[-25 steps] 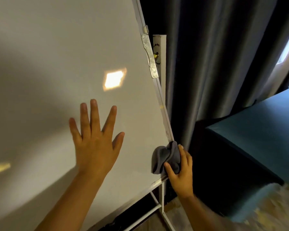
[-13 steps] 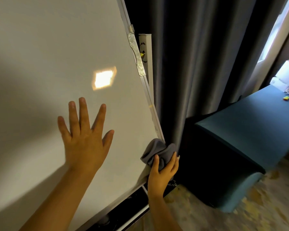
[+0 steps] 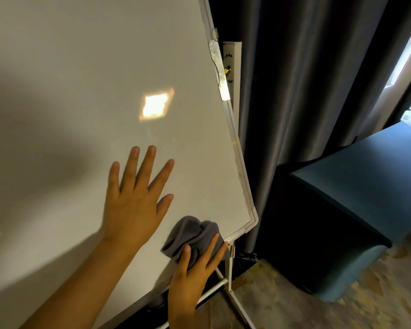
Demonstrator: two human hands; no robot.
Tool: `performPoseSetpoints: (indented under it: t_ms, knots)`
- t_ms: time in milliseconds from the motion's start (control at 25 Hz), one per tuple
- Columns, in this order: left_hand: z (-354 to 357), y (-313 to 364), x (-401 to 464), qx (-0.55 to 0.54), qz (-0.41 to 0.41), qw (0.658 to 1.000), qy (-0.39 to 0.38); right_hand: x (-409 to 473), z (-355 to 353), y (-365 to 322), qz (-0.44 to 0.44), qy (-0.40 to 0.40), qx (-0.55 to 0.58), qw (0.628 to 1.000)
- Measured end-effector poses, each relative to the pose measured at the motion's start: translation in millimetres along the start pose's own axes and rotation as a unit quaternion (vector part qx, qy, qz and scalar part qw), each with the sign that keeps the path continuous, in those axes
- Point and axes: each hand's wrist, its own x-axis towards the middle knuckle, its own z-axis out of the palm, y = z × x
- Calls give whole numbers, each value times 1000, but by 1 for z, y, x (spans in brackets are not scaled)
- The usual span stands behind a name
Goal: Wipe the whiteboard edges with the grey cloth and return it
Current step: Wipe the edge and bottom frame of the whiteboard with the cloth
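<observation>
The whiteboard fills the left of the view, tilted, with a pale metal frame along its right edge and rounded bottom right corner. My left hand lies flat on the board with fingers spread. A bunched grey cloth rests on the bottom edge just left of that corner. My right hand presses the cloth against the board from below, fingers extended over it.
A white stand leg and crossbar run under the board. Dark curtains hang right behind the frame. A teal cloth-covered table stands to the right, above patterned carpet. A taped bracket sits on the right edge.
My right hand has carried the cloth down off the right edge, around the corner and onto the bottom edge. My left hand stays flat on the board.
</observation>
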Motion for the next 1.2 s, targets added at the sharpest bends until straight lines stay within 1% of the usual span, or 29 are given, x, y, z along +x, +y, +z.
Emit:
performPoseSetpoints:
  t_ms: [120,200,480,640,720,800,920,1080,1200]
  knots:
    - [1,-25,-22,4,65,998,-4,-35,15,2,-21,-11,-22,999]
    - [1,-40,-31,7,103,995,-2,-39,17,-1,-5,-8,-9,1000]
    - [-4,-75,-40,46,193,980,-8,-46,18,-11,-11,38,-39,998]
    - [-6,-86,-44,47,194,980,-5,-64,28,-12,-5,50,-45,998]
    - [-6,-90,-47,61,191,980,-1,-80,36,-14,-11,43,-39,998]
    - [-9,-94,-46,58,206,977,-8,-93,43,-10,-15,36,-37,999]
    - [-7,-100,-49,48,205,977,-8,-106,53,-3,-51,23,-64,996]
    - [-11,-112,-59,37,210,977,-23,-125,62,1,-71,-3,-94,993]
    - [-15,-120,-69,38,198,979,-17,-142,62,0,-112,-11,-118,987]
